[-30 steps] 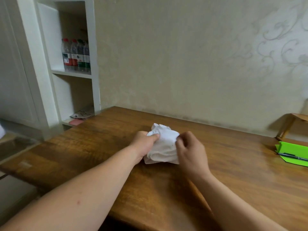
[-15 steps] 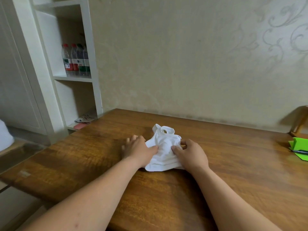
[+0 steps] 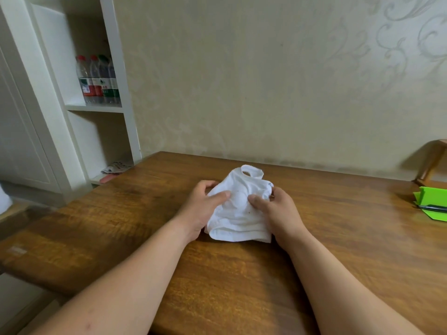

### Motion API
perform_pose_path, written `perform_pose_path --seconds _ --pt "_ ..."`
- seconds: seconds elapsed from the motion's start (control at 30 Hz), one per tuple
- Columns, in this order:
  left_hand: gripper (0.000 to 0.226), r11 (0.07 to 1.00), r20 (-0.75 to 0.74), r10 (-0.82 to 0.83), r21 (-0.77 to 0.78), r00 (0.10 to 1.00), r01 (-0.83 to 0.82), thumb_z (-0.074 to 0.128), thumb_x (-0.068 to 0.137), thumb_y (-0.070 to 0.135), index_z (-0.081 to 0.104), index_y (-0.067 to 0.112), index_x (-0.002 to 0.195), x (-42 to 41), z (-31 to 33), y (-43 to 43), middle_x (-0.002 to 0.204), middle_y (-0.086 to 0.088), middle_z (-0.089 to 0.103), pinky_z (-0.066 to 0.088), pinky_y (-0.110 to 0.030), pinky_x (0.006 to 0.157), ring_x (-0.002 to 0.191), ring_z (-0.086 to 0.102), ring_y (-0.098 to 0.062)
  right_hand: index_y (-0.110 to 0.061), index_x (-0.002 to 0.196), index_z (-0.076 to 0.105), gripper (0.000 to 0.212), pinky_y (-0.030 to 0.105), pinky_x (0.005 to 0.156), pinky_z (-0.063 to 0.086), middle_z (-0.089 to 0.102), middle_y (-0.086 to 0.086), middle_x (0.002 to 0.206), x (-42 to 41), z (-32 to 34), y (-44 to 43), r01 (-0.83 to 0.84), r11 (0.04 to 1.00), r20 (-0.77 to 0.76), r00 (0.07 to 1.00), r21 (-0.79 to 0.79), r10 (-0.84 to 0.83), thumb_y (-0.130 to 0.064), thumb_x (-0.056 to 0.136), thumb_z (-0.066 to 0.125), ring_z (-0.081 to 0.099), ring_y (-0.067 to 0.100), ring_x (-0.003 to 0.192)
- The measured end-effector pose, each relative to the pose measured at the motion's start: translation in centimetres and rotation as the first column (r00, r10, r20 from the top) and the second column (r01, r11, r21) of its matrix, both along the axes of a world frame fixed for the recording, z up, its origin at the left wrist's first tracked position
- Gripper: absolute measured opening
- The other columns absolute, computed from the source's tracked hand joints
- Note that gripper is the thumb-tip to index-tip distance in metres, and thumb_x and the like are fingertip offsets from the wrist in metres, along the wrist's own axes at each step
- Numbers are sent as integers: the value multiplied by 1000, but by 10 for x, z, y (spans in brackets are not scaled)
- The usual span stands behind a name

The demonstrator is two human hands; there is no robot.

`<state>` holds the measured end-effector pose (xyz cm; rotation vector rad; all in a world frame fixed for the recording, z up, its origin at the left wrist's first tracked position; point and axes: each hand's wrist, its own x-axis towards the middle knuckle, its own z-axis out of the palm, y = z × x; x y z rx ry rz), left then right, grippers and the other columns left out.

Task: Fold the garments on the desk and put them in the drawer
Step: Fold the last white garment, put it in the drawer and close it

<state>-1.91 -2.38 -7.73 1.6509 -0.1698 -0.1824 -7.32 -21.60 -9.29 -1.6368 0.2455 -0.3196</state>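
White vest [image 3: 238,213], bunched a second ago, now lies flatter on desk [image 3: 338,238], left hand [image 3: 203,209] and right hand [image 3: 275,211] pinching its sides, thumbs on top; folding underway, drawer unseen.

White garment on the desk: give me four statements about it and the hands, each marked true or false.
1. Both hands, left hand and right hand, touch the white garment. True.
2. The garment lies in a drawer. False: it lies on the wooden desk.
3. Bottles stand on a shelf to the left. True.
4. A green object lies under the garment. False: it sits apart, at the desk's right edge.
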Motion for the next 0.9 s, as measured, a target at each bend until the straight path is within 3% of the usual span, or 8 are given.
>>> perform_pose_path --seconds 0.13,0.23,0.33,0.47,0.63,0.7,0.83,0.9 --pt "49 966 -136 -208 -187 969 181 85 92 37 73 12 132 0 0 1 121 -11 83 60 -53 105 112 80 -31 -18 126 75 30 55 98 66 86 3 113 -7 0 -2 -57 998 49 997 33 55 -26 97 79 85 24 102" --pt "41 983 -72 -170 -83 983 164 87 90 34 76 14 125 -4 -2 -5 111 -7 86 62 -52 102 105 82 -27 -14 128 77 31 51 100 64 86 7 117 -14 6 -4 -158 985 42 987 69 155 -30 101 78 84 27 108" --pt "34 993 -14 -115 -11 993 115 85 93 31 76 17 123 -5 -4 -7 106 -2 86 66 -49 96 96 84 -21 -9 121 81 29 48 99 65 87 7 113 -17 12 -4 -199 980 -55 978 7 199 -30 101 79 85 26 105" --pt "29 984 -49 -173 37 984 175 83 95 28 77 16 120 -11 3 -13 103 -3 86 67 -42 88 93 84 -21 -8 119 81 21 48 97 67 88 7 108 -25 18 -8 -126 992 -159 980 -20 121 -18 101 78 85 26 100" --pt "27 934 -98 -343 67 934 350 81 96 28 77 14 119 -42 13 -54 104 -5 87 63 -47 98 100 83 -25 -11 127 78 26 50 102 64 87 9 115 -78 20 -52 -30 999 -203 979 11 32 -19 102 76 83 30 108" --pt "28 906 -74 -408 93 910 413 81 96 25 76 13 122 -62 14 -80 106 -5 86 64 -42 92 100 82 -25 -9 126 78 26 47 101 64 87 9 115 -109 25 -80 16 1000 -223 974 -27 -22 -19 103 76 83 30 109" --pt "27 842 -18 -518 166 855 514 80 95 17 73 10 121 -118 14 -138 108 -9 83 66 -40 87 97 81 -26 -9 121 81 26 57 110 59 86 11 116 -180 31 -130 130 975 -196 966 -183 -166 -19 96 82 80 35 116" --pt "27 806 15 -574 186 819 562 79 97 14 70 6 121 -151 14 -168 109 -11 81 65 -31 76 88 79 -24 -7 119 82 21 58 110 58 86 12 117 -222 35 -152 184 953 -182 956 -240 -230 -14 98 81 79 36 116"
